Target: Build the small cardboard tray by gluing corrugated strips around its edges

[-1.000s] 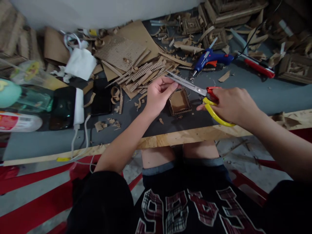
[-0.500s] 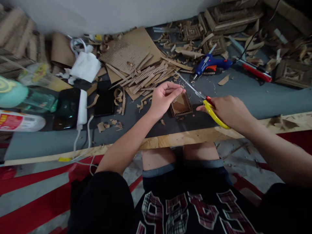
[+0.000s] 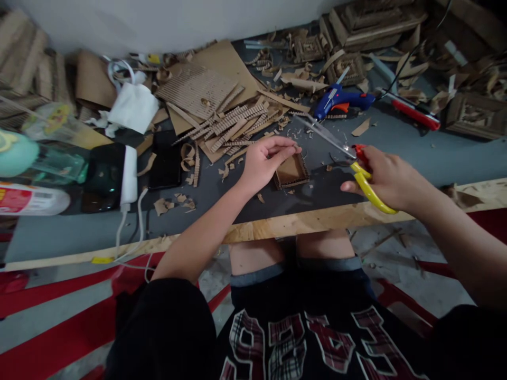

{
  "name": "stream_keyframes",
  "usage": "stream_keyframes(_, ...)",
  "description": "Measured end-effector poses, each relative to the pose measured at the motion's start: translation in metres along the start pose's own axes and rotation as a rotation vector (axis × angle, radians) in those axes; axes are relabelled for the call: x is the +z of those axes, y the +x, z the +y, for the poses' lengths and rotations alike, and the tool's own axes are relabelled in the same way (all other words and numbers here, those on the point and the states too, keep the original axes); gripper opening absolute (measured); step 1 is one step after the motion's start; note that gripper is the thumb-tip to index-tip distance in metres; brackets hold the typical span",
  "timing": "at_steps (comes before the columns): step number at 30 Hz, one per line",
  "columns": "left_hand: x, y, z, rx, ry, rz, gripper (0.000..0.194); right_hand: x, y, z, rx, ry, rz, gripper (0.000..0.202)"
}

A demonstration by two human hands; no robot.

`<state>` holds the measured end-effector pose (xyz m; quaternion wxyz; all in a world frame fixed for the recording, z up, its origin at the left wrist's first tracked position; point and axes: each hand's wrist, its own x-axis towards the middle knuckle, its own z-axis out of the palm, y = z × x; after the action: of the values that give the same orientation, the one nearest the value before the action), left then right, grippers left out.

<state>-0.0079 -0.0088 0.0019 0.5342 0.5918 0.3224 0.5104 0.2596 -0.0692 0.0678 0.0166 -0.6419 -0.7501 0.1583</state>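
Note:
My left hand [image 3: 261, 161] is pinched closed, thumb against fingers, on what looks like a small cardboard strip, mostly hidden by the fingertips. Just under it, a small shallow cardboard box [image 3: 292, 171] with corrugated walls lies on the grey tabletop. To the right, my right hand [image 3: 394, 179] grips scissors [image 3: 369, 190] by their yellow and red handles. The long blades point up and left, clear of the left hand and slightly blurred.
Cut corrugated strips [image 3: 237, 124] and a cardboard sheet [image 3: 198, 87] lie beyond my left hand. A blue glue gun [image 3: 343, 101] and a red-handled cutter [image 3: 415, 114] lie farther right. A phone [image 3: 165, 161], cables and bottles [image 3: 35, 198] occupy the left side.
My right hand has drawn the scissors right and slightly down, away from my left hand. My left hand stays nearly in place over the small box, still pinched.

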Motion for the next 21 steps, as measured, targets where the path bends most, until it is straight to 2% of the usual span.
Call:
stream_keyframes(3, 0.001, -0.001, 0.001, 0.050, 0.022, 0.020, 0.031, 0.003, -0.003, -0.009, -0.011, -0.088, 0.029, 0.088)
stream_keyframes(7, 0.001, -0.002, 0.000, 0.098, 0.099, 0.093, 0.035, 0.005, -0.002, -0.021, -0.016, -0.112, 0.000, 0.079)
stream_keyframes(15, 0.000, -0.004, -0.006, 0.053, 0.124, 0.178, 0.040, 0.003, 0.013, -0.029, 0.008, -0.211, -0.074, 0.066)
stream_keyframes(21, 0.003, -0.003, -0.010, 0.059, 0.069, 0.224, 0.042, 0.007, 0.012, -0.030, -0.018, -0.210, -0.034, 0.068)
